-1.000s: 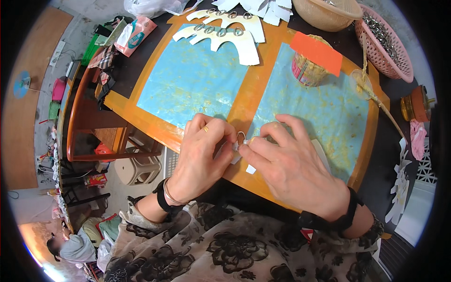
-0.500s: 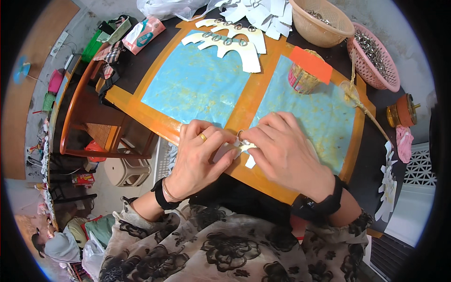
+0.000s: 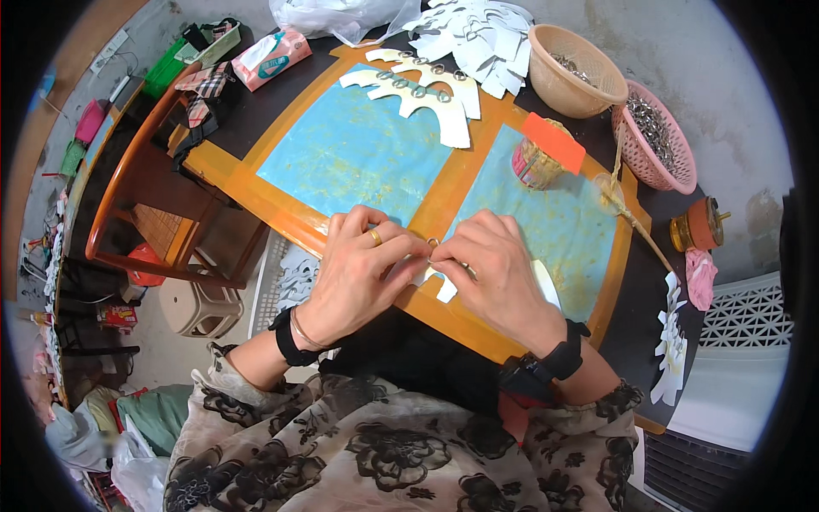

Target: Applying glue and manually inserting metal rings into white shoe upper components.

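Observation:
At the near edge of the table, my left hand (image 3: pixel 363 260), with a gold ring on one finger, is closed, its thumb and fingertips pressed on a white cut-out strip (image 3: pixel 446 293). From the other side my right hand (image 3: pixel 499 273) pinches the same strip, thumb against forefinger. A small metal ring (image 3: pixel 433 244) stands up between the two sets of fingertips. Most of the strip is hidden under my hands; its curved end shows right of my right hand. Farther off lie finished-looking scalloped strips (image 3: pixel 444 124) bearing metal rings along one edge.
A tub (image 3: pixel 536 164) with an orange card on top stands on the blue sheet at right. Behind are a beige basket (image 3: pixel 554 85) and a pink basket (image 3: pixel 674 171) of metal pieces, and a pile of white cut-outs (image 3: pixel 478 43). A glue-coated stick (image 3: pixel 644 235) lies at right.
The whole view has shifted a little. My right thumb and forefinger have drawn together into a pinch beside the metal ring; my left hand stays on the strip.

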A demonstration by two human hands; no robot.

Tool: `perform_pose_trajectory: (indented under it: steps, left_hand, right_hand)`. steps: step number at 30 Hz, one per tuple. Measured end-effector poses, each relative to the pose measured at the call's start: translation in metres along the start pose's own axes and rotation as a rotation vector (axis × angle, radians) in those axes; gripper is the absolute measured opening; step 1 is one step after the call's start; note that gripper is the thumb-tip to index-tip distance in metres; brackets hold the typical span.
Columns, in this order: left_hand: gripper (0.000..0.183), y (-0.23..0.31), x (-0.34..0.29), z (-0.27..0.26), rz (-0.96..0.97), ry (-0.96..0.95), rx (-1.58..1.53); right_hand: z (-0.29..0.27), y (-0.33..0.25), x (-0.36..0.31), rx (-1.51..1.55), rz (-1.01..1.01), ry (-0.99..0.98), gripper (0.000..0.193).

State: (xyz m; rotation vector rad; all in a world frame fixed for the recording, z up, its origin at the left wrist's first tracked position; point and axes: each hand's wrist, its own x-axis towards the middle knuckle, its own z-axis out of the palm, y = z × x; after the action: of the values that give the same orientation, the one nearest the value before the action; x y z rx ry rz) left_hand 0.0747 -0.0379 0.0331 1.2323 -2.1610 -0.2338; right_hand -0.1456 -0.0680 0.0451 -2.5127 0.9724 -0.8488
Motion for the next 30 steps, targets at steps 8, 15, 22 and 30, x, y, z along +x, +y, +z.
perform_pose_trajectory:
  steps: [8, 15, 22, 30]
  left_hand:
    - [0.022, 0.003, 0.002, -0.002, 0.052, 0.019, 0.013]
    - [0.03, 0.001, -0.004, 0.008, 0.137, 0.046, 0.183]
    - [0.03, 0.001, -0.004, 0.002, 0.202, -0.021, 0.244]
    - [0.03, 0.001, -0.006, -0.009, 0.298, -0.08, 0.25]
  right_hand:
    - [0.0, -0.001, -0.003, 0.012, 0.038, -0.004, 0.007]
    - [0.0, 0.001, -0.005, -0.035, 0.008, -0.006, 0.006]
    - [-0.001, -0.002, -0.007, -0.217, -0.133, -0.034, 0.01]
    - [0.0, -0.007, -0.007, -0.297, -0.267, -0.021, 0.007]
